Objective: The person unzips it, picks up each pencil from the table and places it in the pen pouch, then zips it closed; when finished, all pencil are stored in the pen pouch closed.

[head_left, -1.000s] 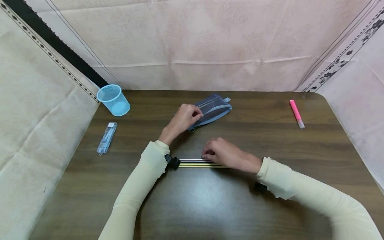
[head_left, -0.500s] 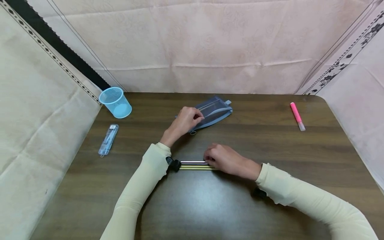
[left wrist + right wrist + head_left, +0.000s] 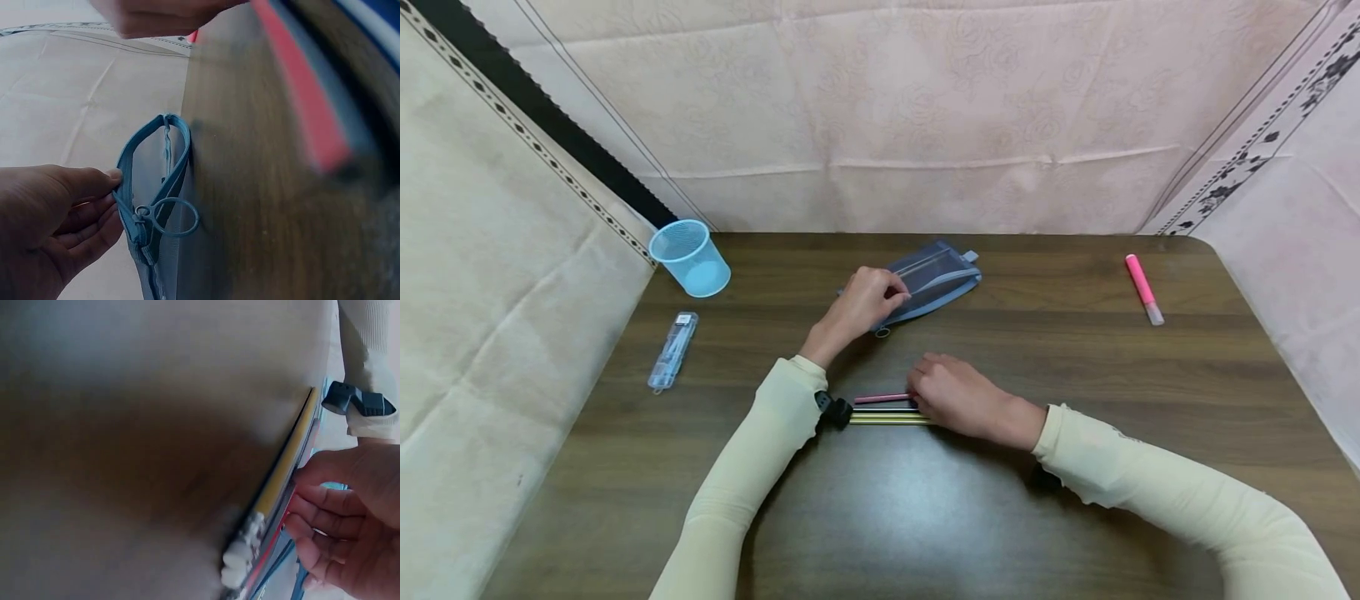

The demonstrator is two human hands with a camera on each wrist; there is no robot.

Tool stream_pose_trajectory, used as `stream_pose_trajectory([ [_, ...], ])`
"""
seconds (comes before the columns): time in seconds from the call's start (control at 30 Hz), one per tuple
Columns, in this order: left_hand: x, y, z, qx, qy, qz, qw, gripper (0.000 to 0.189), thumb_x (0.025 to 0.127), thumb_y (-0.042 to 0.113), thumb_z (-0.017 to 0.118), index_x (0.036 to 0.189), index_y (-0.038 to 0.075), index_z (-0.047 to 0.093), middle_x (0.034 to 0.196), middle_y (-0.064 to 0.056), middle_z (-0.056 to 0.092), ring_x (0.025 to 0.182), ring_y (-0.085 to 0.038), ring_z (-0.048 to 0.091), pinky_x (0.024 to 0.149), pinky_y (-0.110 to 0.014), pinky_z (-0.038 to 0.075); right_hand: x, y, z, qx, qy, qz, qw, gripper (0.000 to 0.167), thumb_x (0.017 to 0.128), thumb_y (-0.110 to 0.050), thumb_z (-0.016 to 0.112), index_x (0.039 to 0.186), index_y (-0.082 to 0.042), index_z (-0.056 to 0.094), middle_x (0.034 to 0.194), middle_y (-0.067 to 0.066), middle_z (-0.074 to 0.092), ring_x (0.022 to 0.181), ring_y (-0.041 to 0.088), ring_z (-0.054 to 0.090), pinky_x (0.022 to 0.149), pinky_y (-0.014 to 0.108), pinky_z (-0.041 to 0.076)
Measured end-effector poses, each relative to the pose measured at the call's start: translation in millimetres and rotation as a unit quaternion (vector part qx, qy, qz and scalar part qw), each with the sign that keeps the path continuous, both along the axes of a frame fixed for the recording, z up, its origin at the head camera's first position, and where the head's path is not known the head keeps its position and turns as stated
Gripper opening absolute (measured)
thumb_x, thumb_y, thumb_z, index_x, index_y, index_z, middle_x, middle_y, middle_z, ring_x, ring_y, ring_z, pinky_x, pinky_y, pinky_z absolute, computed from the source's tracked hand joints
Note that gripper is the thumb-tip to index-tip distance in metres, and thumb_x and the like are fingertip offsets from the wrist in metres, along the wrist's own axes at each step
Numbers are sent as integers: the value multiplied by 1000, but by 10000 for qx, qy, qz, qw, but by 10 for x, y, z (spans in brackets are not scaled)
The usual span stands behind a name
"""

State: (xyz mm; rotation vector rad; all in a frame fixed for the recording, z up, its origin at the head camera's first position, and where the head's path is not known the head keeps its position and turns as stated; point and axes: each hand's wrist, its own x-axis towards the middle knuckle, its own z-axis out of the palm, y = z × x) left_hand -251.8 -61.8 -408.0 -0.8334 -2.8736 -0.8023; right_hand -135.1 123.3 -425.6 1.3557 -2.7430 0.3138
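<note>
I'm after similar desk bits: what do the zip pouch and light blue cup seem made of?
The zip pouch looks like sheer synthetic mesh or film, being partly see-through, with matte, fabric-like trim. The light blue cup is probably satin-finish plastic, judging by its even colour, though painted metal is possible.

Nook: wooden table (image 3: 880,525), cloth walls (image 3: 925,100)

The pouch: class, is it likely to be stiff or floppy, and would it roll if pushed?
The pouch is probably floppy, since its mouth bows open where the left hand pinches one edge. It seems light, as its sides look thin and sheer. Its low, flattened shape suggests it would slide or crumple rather than roll.
</note>
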Motion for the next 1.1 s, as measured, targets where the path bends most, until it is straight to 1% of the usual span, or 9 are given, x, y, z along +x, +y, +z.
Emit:
stream_pose_trajectory([
  [0.1,-7,-7,-5,-14,-17,-1,10000,17,98,19,67,103,8,79,102,-7,77,90,-15,70,81,-31,58,-47,38,31,-127,11,65,9999,8,87,-7,70,82,-10,66,80,1,64,80,19,60,78,37,53],
  [0.23,-19,-13,-5,34,-5,-5,10000,16,98,18,67,102,8,79,102,-6,77,90,-15,70,82,-31,58,-112,127,126,-193,-246,109,9995,11,87,-7,71,81,-12,63,76,-2,59,74,15,56,71,32,50],
  [0.37,-21,-22,2,39,-5,-14,10000,16,98,18,68,102,8,79,102,-7,77,89,-15,69,82,-31,58,-137,201,234,-320,-659,94,9973,6,89,-8,73,92,-10,68,82,-2,62,77,11,55,68,25,50],
  [0.47,-14,-25,1,33,-43,-11,10000,16,97,18,69,102,8,79,102,-7,77,88,-15,69,81,-30,58,-135,235,315,-500,-912,75,9946,13,90,-8,73,103,-6,72,91,0,67,82,11,59,71,25,53],
  [0.63,-14,-18,-14,58,-89,-65,9999,16,97,18,68,104,8,79,102,-7,76,87,-15,68,80,-30,58,-138,282,484,-1030,-1425,30,9844,14,92,-8,72,105,-6,76,96,1,71,80,7,60,69,23,54],
  [0.77,-21,-24,-26,105,-101,-125,9998,16,97,16,69,104,6,78,101,-9,76,84,-15,67,78,-29,58,-147,283,601,-1677,-1825,-22,9688,14,92,-10,73,106,-8,76,94,0,72,72,7,60,63,22,54],
  [0.93,-38,-29,-28,182,3,-197,9996,14,96,13,69,100,4,79,96,-9,76,79,-15,65,73,-28,57,-158,262,643,-2502,-2032,-273,9462,9,92,-10,73,101,-8,76,89,-1,75,77,9,66,72,24,57],
  [1.03,-44,-23,-19,214,-5,-135,9997,14,96,14,69,99,5,79,95,-8,76,78,-15,63,73,-28,56,-169,258,628,-2994,-2297,-584,9242,8,93,-10,73,99,-7,76,91,2,77,81,12,71,75,26,59],
  [1.1,-42,-21,-15,199,-42,-94,9997,14,96,16,69,100,6,79,96,-8,76,78,-16,63,74,-29,56,-176,256,618,-3328,-2662,-788,9012,9,93,-9,72,100,-5,76,92,6,78,81,15,73,75,28,60],
])
